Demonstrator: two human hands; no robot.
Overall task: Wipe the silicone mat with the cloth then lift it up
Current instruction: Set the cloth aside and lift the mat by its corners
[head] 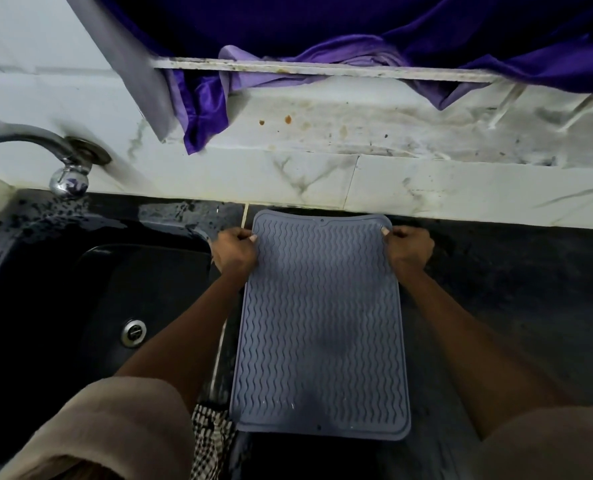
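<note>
A grey-blue silicone mat [322,323] with a wavy ribbed surface stretches from the back wall toward me over the dark countertop. My left hand [234,252] pinches its far left corner, thumb on top. My right hand [409,249] pinches its far right corner the same way. The mat's far edge curves up slightly between the two hands, and its near edge hangs toward my body. A black-and-white checked cloth [208,441] shows at the bottom, partly hidden under my left sleeve and beside the mat's near left corner.
A dark sink [80,306] with a metal drain [134,332] lies to the left, a chrome tap [68,168] above it. The wet black countertop [513,289] extends right. A stained marble backsplash [392,140] and purple curtains [357,29] sit behind.
</note>
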